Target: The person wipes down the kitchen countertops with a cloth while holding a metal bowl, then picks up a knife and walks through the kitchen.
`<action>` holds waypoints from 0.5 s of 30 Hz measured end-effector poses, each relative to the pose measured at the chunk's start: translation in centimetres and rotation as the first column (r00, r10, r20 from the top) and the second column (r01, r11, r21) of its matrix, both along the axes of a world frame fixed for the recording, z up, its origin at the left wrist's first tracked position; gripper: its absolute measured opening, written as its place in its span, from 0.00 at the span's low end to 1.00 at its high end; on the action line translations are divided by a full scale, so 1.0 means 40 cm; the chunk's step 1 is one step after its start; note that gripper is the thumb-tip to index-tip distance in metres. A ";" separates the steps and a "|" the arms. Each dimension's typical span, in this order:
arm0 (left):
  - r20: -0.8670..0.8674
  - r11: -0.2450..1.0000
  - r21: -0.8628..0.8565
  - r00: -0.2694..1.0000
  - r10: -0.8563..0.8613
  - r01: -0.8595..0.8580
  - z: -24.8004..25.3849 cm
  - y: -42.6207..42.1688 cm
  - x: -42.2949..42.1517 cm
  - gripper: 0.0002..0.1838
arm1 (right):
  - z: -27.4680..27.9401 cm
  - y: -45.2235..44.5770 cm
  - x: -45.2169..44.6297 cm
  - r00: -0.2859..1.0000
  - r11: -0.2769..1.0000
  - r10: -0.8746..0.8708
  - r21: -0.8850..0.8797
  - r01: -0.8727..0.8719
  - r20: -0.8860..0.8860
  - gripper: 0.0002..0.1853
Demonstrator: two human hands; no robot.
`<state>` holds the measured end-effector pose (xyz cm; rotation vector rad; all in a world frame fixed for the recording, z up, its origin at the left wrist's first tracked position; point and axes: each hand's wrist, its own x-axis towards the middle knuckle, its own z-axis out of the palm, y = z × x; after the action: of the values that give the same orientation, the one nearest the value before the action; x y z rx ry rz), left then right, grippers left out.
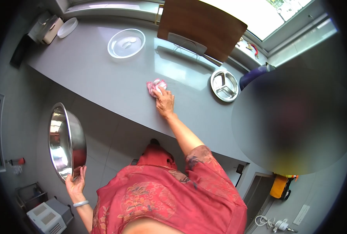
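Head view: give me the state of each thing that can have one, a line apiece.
Steel bowl: tipped on its side, held up by the left hand.
Pink-and-white cloth: crumpled on the counter, under the right hand.
Divided steel plate: face up, on the counter.
Round clear dish: face up; pale shapes show in it, unclear what.
Brown board: standing, near the window.

brown board [202, 25] near window [273, 15] | divided steel plate [225, 86] | round white-rimmed bowl [125, 51]
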<state>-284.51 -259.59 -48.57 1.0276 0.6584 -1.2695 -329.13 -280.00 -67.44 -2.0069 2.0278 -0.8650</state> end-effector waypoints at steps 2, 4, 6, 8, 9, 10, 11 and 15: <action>0.012 1.000 0.000 1.000 0.004 -0.004 0.003 0.001 -0.008 0.19 | 0.011 0.006 -0.015 0.976 0.979 0.205 -0.023 -0.204 0.069 0.21; 0.006 0.999 0.017 0.999 0.037 -0.037 0.006 0.005 -0.010 0.19 | 0.033 0.054 -0.052 0.925 0.927 0.374 -0.025 -0.373 0.064 0.19; 0.006 0.997 0.033 0.997 0.072 -0.072 -0.007 0.011 -0.006 0.19 | 0.031 0.111 -0.095 0.904 0.904 0.426 0.016 -0.427 0.031 0.19; 0.010 0.997 0.035 0.997 0.071 -0.071 -0.018 0.014 0.002 0.19 | 0.032 0.157 -0.140 0.891 0.887 0.453 0.083 -0.455 0.042 0.18; 0.011 0.997 0.036 0.998 0.068 -0.068 -0.024 0.015 0.005 0.19 | 0.034 0.178 -0.165 0.889 0.880 0.452 0.129 -0.457 0.068 0.17; 0.019 0.995 0.047 0.996 0.083 -0.083 -0.028 0.016 0.008 0.18 | 0.037 0.187 -0.186 0.889 0.872 0.448 0.176 -0.457 0.092 0.15; 0.026 0.994 0.057 0.995 0.096 -0.097 -0.034 0.017 0.009 0.18 | 0.039 0.185 -0.200 0.865 0.881 0.257 0.264 -0.393 0.430 0.16; 0.077 0.994 0.049 0.993 0.093 -0.097 -0.042 0.019 0.019 0.19 | 0.092 0.147 -0.279 0.278 0.835 -0.342 0.426 -0.347 0.898 0.19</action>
<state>-283.74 -258.81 -50.25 1.0689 0.6784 -1.1308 -340.31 -274.12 -63.76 -0.6898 1.2206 -0.9600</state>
